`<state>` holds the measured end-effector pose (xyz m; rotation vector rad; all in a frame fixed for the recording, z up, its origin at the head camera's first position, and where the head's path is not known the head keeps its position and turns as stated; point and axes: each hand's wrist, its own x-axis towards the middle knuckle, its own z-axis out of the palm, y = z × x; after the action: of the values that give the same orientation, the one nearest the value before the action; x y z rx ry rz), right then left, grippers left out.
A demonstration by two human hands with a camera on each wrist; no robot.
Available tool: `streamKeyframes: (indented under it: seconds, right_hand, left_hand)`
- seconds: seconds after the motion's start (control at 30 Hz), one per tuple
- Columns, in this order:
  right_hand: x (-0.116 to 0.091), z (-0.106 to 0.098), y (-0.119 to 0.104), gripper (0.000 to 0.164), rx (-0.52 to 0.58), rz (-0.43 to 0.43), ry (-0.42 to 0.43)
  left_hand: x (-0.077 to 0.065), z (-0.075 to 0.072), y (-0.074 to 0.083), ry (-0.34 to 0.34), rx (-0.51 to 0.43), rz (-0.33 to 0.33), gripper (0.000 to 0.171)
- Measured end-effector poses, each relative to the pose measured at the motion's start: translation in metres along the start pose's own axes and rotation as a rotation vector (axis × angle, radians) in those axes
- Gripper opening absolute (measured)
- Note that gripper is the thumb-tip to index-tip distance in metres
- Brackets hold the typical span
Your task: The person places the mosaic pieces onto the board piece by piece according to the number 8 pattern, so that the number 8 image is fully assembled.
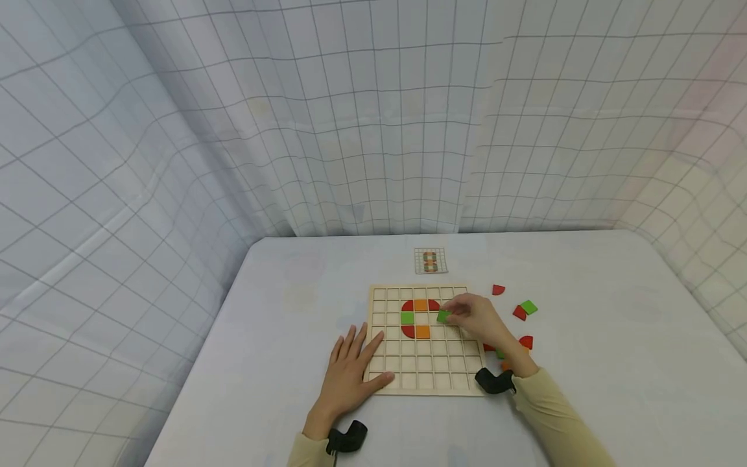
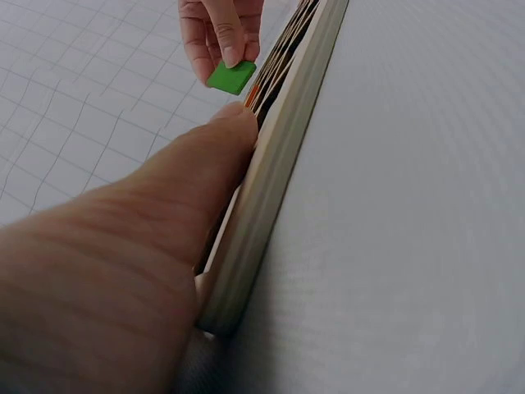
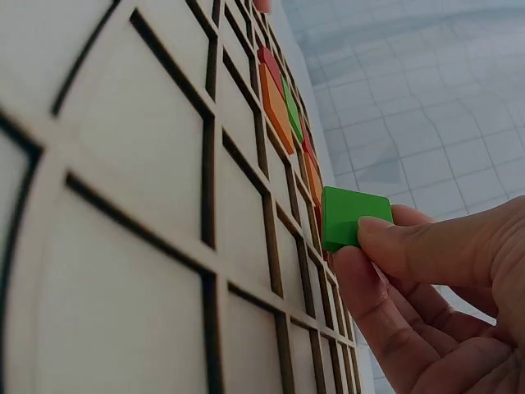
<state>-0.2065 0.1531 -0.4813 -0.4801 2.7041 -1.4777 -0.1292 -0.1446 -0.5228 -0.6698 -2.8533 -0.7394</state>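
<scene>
While the left hand (image 1: 348, 373) lies at 8 o'clock from the centre of the gridded wooden board (image 1: 424, 363), its fingers are extended and spread, grasping nothing. Twelve o'clock points away from the person. The left thumb rests on the board's near corner at 7 o'clock.

The right hand (image 1: 475, 318) is over the board at 2 o'clock. Its thumb and fingers pinch the green square (image 3: 353, 217). This square is located just beside the far-right red quarter-round (image 1: 434, 304), at 5 o'clock from it; contact between the square and the board cannot be determined.

Seated pieces are arranged as follows: orange square (image 1: 421, 305) at 9 o'clock from that red piece, a second red quarter-round (image 1: 407, 305) beyond it, then, toward 6 o'clock, a seated green tile (image 1: 407, 318) and a third red quarter-round (image 1: 408, 332). A second orange square (image 1: 423, 332) adjoins the latter at 3 o'clock.

Loose red, green and orange pieces (image 1: 520, 312) lie between 2 and 4 o'clock, some partly hidden by the right forearm. A printed pattern card (image 1: 430, 261) lies at 12 o'clock, apart from the board.
</scene>
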Motion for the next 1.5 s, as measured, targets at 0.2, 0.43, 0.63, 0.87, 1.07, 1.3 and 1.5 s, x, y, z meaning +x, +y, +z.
streamKeyframes:
  seconds: [0.2, 0.43, 0.63, 0.87, 1.07, 1.3, 1.5]
  right_hand:
    - [0.010, 0.008, -0.001, 0.011, -0.051, -0.012, -0.025]
    - [0.019, 0.011, 0.002, 0.006, -0.080, -0.005, -0.026]
    - [0.021, 0.016, 0.005, 0.004, -0.103, -0.014, -0.012]
    - [0.019, 0.017, 0.002, 0.005, -0.121, 0.001, 0.001]
    - [0.013, 0.016, 0.002, 0.004, -0.129, -0.012, 0.022]
    - [0.001, 0.003, 0.011, 0.007, -0.109, -0.049, 0.094]
    - [-0.010, -0.019, 0.020, 0.012, -0.121, -0.030, 0.133]
  left_hand:
    - [0.000, -0.001, 0.001, -0.007, -0.011, -0.006, 0.076]
    - [0.000, -0.001, 0.000, -0.005, -0.007, -0.006, 0.076]
    - [0.000, -0.001, 0.000, -0.010, -0.005, -0.010, 0.076]
    - [0.000, -0.001, 0.000, -0.008, -0.006, -0.008, 0.076]
    - [0.000, 0.000, 0.000, -0.005, 0.007, -0.005, 0.076]
    - [0.000, 0.001, -0.001, 0.005, 0.008, 0.002, 0.076]
    - [0.000, 0.001, -0.001, 0.005, 0.014, 0.003, 0.076]
